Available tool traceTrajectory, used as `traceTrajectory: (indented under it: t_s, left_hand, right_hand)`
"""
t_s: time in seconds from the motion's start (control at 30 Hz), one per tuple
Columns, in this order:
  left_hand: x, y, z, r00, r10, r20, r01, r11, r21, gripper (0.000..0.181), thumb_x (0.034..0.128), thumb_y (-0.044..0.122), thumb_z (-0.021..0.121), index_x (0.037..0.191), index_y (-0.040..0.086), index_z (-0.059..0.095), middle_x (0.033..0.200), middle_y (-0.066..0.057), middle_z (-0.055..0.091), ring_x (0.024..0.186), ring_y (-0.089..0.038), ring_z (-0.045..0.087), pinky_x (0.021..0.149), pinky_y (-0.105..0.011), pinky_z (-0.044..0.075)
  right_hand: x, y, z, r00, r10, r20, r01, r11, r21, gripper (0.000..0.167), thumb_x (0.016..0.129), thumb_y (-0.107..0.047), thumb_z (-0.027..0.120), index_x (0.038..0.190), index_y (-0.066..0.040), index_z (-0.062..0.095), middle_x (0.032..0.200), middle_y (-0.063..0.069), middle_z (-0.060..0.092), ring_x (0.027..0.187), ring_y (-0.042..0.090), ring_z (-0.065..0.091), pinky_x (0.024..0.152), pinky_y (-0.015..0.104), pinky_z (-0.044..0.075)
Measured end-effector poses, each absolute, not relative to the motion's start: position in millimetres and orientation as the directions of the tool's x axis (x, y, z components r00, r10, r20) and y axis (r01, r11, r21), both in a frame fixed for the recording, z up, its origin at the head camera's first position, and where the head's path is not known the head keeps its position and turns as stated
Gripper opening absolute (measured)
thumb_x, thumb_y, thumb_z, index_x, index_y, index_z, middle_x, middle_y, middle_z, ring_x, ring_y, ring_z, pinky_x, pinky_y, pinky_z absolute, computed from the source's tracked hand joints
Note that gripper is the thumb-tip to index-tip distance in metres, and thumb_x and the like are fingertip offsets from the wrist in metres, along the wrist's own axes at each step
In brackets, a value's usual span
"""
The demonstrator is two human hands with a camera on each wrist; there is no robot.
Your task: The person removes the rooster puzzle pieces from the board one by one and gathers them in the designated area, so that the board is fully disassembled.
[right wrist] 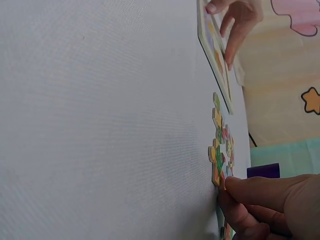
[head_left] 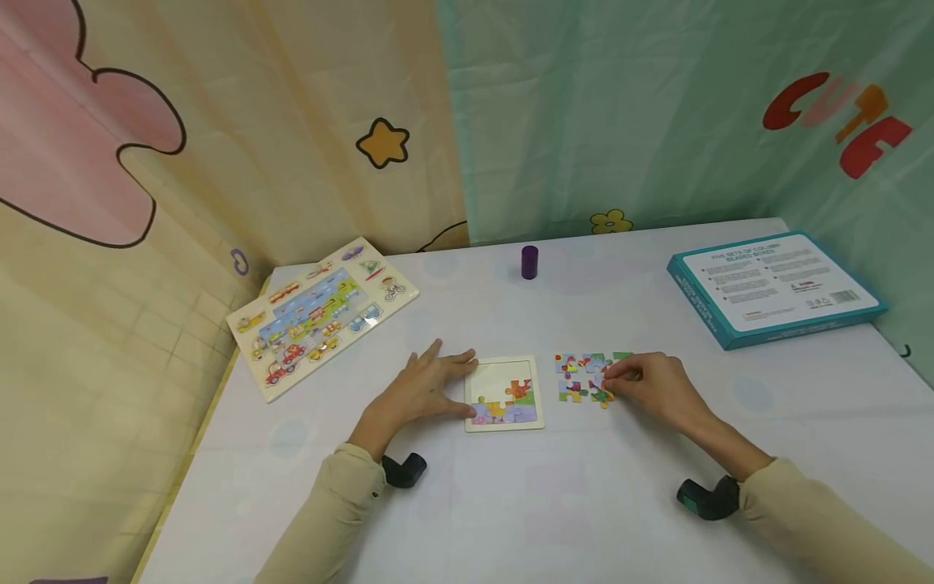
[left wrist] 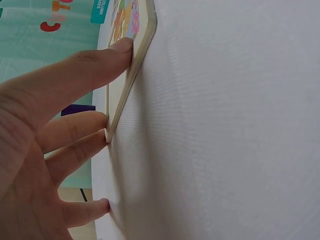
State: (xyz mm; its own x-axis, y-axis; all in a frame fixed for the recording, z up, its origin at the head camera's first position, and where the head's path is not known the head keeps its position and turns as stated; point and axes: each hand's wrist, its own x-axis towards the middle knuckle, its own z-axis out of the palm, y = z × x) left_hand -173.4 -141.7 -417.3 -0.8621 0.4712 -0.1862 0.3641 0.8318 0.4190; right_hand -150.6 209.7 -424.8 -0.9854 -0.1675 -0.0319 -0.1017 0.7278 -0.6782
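A small square wooden jigsaw tray (head_left: 541,410) lies in the middle of the table, with several pieces fitted along its bottom and right side. My left hand (head_left: 419,391) is spread at the tray's left edge. In the left wrist view its thumb (left wrist: 121,46) rests on the frame, and two fingertips touch near the corner. Right of the tray lie loose jigsaw pieces (head_left: 572,391). Over their right side, my right hand (head_left: 660,395) pinches a reddish puzzle piece (right wrist: 223,181) between thumb and index finger; most of that piece is hidden by the fingers.
A larger wooden picture puzzle board (head_left: 324,316) lies at the back left. Against the back curtain stands a purple cylinder (head_left: 529,263). A teal-edged flat box (head_left: 777,288) lies at the back right.
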Motion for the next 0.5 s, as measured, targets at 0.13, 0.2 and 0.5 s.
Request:
traceTrajectory:
  t_s: [0.13,0.2,0.5]
  left_hand:
    - [-174,-142,-418,-0.862,0.473,-0.185,0.366,0.831,0.419,0.079,0.0726,0.040,0.086,0.141,0.016,0.055,0.152,0.008,0.040,0.147,-0.043,0.010,0.111,-0.070,0.010]
    - [-174,-142,-418,-0.861,0.474,-0.183,0.368,0.831,0.418,0.079,0.0726,0.040,0.086,0.141,0.016,0.055,0.152,0.008,0.040,0.147,-0.044,0.011,0.111,-0.070,0.011]
    - [-174,-141,-417,-0.861,0.475,-0.181,0.373,0.833,0.410,0.080,0.0719,0.041,0.087,0.141,0.016,0.055,0.152,0.007,0.041,0.146,-0.045,0.012,0.110,-0.071,0.012]
  right_hand:
    - [-151,207,-424,-0.985,-0.172,-0.022,-0.111,0.721,-0.684,0.012,0.085,-0.014,0.075,0.095,-0.006,0.076,0.081,-0.001,0.071,0.076,0.015,0.060,0.063,0.026,0.046]
    - [-151,203,-423,-0.983,-0.181,-0.011,-0.123,0.711,-0.692,0.011,0.086,-0.013,0.074,0.094,-0.006,0.075,0.081,0.000,0.070,0.073,0.016,0.057,0.059,0.026,0.045]
    - [-156,160,-419,-0.945,-0.326,0.004,-0.231,0.661,-0.714,0.020,0.084,-0.013,0.076,0.102,-0.005,0.075,0.079,-0.002,0.061,0.063,0.015,0.050,0.051,0.023,0.040]
